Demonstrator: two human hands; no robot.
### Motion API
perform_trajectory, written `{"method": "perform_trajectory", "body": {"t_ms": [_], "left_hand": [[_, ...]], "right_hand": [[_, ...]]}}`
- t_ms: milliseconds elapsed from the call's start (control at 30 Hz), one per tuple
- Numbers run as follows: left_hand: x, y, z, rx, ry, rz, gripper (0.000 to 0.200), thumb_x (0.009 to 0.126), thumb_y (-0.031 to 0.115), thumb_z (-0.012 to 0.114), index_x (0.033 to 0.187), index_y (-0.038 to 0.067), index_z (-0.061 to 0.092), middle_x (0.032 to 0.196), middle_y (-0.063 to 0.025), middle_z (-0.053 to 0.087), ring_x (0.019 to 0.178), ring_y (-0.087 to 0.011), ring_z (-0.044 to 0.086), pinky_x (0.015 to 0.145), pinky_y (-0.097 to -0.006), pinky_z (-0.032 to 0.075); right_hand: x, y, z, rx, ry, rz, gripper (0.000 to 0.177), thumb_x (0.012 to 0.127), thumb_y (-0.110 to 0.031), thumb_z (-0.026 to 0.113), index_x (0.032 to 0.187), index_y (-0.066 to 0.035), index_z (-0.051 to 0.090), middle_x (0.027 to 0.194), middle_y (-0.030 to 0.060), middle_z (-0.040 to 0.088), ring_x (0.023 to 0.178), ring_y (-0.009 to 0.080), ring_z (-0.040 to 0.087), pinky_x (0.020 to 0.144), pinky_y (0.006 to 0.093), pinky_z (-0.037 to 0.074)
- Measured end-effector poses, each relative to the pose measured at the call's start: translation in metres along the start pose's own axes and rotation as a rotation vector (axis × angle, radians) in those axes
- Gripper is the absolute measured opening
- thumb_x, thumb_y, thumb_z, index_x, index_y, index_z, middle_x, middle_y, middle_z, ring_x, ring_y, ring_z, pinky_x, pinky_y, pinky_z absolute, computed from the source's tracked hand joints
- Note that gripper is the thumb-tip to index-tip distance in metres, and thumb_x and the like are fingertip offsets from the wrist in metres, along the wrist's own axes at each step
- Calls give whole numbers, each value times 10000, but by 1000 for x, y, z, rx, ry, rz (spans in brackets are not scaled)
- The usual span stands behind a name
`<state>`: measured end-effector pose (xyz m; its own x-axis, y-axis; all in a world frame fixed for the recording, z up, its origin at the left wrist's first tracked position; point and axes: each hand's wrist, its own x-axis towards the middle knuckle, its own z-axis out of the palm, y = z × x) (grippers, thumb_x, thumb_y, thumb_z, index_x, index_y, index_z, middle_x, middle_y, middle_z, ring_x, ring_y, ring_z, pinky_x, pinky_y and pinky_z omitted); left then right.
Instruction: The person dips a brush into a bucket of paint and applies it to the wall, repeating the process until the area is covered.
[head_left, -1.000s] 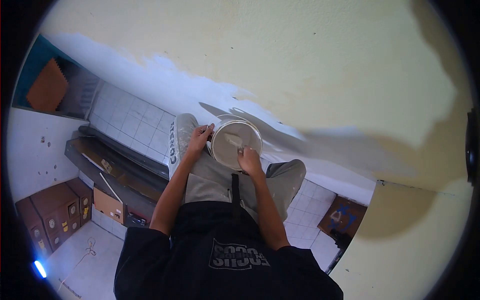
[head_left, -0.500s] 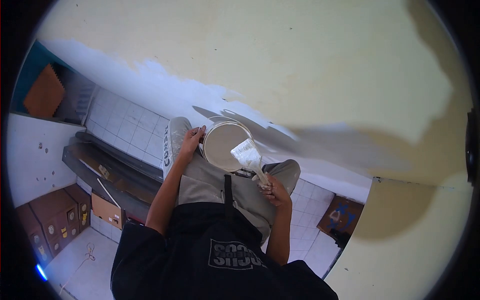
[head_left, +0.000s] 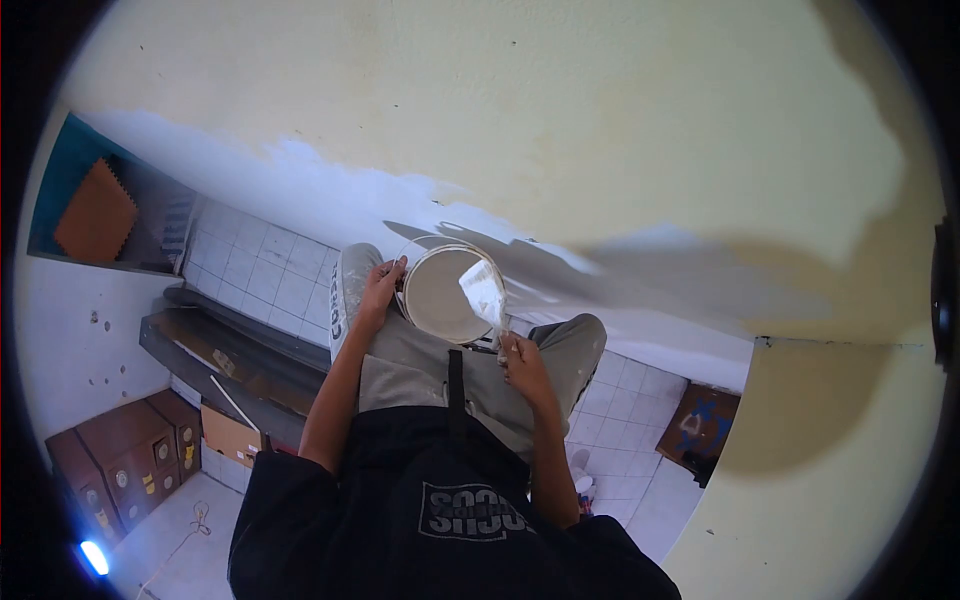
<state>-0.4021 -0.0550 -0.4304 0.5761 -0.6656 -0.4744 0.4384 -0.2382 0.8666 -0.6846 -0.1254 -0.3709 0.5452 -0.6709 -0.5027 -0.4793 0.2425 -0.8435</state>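
A round bucket (head_left: 440,295) with pale paint in it stands between my knees, close to the wall. My left hand (head_left: 380,289) grips the left side of its rim. Closed round the handle of a wide paintbrush (head_left: 484,292) is my right hand (head_left: 523,365), just below the bucket's right edge. White paint coats the brush head, which is over the right part of the bucket's opening. Whether the bristles touch the paint or the rim I cannot tell.
The wall (head_left: 620,130) in front is yellowish, with white paint low down. Dark long furniture (head_left: 240,350) lies to the left, brown drawers (head_left: 125,460) at the lower left. A small brown table (head_left: 699,428) stands at the right on white floor tiles.
My right hand and the brush have moved a little left, and the brush now stands steeper over the bucket. The view has shifted slightly. My left hand keeps its hold.
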Motion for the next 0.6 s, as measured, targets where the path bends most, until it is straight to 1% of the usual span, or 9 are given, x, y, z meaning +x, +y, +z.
{"method": "perform_trajectory", "body": {"t_ms": [33,133,233,333,433,533,600], "left_hand": [[0,0,1,3,19,3,343,936,349,578,702,98,564,641,54,496,595,-51,419,584,-233,338],[-6,8,5,6,27,-15,348,933,355,582,701,95,569,642,51,499,605,-53,425,591,-234,340],[-1,3,1,66,33,13,347,932,352,582,701,93,572,640,51,494,612,-53,425,594,-236,340],[-3,2,1,48,37,44,344,932,350,583,706,91,573,642,55,489,611,-52,418,595,-232,339],[7,-10,-5,-18,-50,-22,342,936,344,577,712,86,570,650,56,487,611,-53,421,595,-228,342],[1,-2,-2,-5,-30,3,340,941,342,569,718,87,569,649,53,494,605,-52,432,588,-228,348],[-6,7,1,10,-4,-6,339,944,341,564,717,89,567,645,52,494,602,-50,435,583,-232,352]], "right_hand": [[4,5,3,-75,41,-61,337,987,-338,454,947,-32,592,614,31,522,501,125,501,465,275,407],[8,-10,14,-480,187,-253,361,967,-287,455,881,26,612,770,236,627,738,407,611,699,495,464],[7,-18,24,-492,197,-254,359,965,-286,438,917,16,625,843,263,630,817,475,581,742,548,441],[-2,-46,38,-626,236,-193,353,962,-288,441,924,7,631,838,252,639,797,454,598,743,540,450],[4,-36,34,-818,117,-150,349,960,-292,440,944,-4,637,841,248,645,801,453,602,747,542,453],[0,-30,41,-717,278,-241,363,957,-303,441,925,-5,647,832,246,647,789,447,606,740,533,466],[2,-32,36,-769,213,-204,368,954,-308,445,908,-8,654,837,246,647,788,448,605,742,529,470]]}}
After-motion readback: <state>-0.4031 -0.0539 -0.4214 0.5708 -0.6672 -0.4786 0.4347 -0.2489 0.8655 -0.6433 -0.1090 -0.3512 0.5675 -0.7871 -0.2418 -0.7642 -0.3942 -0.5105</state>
